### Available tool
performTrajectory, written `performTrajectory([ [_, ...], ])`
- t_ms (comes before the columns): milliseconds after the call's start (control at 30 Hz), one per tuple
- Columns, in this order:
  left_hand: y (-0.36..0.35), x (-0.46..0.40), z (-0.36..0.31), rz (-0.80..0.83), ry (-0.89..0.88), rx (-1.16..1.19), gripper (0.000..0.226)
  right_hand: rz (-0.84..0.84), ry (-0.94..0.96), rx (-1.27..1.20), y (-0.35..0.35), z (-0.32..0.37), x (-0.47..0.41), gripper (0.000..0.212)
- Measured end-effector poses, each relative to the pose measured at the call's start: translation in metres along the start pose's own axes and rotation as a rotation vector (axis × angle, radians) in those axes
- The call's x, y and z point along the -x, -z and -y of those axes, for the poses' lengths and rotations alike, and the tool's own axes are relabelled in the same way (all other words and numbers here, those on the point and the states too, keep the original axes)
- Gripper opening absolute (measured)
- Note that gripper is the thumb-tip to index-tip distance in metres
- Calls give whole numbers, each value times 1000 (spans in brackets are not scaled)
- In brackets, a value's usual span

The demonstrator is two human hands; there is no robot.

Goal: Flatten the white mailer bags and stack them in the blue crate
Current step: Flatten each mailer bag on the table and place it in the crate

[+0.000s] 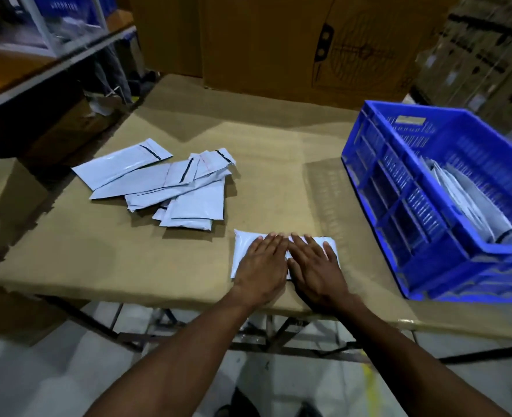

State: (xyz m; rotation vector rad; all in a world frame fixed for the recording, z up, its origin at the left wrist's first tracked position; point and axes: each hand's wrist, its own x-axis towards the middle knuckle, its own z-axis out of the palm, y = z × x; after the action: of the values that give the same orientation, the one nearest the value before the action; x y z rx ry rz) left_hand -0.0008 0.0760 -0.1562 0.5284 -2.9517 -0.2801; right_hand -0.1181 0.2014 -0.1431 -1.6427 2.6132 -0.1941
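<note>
One white mailer bag lies near the front edge of the cardboard-covered table. My left hand and my right hand press flat on it side by side, fingers straight. A loose pile of several white mailer bags lies on the table to the left. The blue crate stands at the right with a stack of white mailers inside it.
Large brown cardboard boxes stand behind the table. A metal shelf runs along the left, with a small box beside the table. More stacked cartons fill the back right. The table's folding legs show below the front edge.
</note>
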Motion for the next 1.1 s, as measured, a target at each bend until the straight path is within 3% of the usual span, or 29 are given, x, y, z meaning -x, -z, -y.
performTrajectory([
  [267,-1,3,-2,-2,70,-104,59,-16,-56,53,-1,1,1,55],
  [733,9,15,23,79,189,-34,77,35,-115,56,-5,-7,5,63],
  [967,25,31,42,125,228,-66,63,305,-91,110,15,-9,-15,64],
  [1033,24,30,42,133,228,-74,63,267,-23,168,24,9,-23,75],
  [1100,22,31,44,131,237,-91,66,173,98,153,17,32,-23,71],
])
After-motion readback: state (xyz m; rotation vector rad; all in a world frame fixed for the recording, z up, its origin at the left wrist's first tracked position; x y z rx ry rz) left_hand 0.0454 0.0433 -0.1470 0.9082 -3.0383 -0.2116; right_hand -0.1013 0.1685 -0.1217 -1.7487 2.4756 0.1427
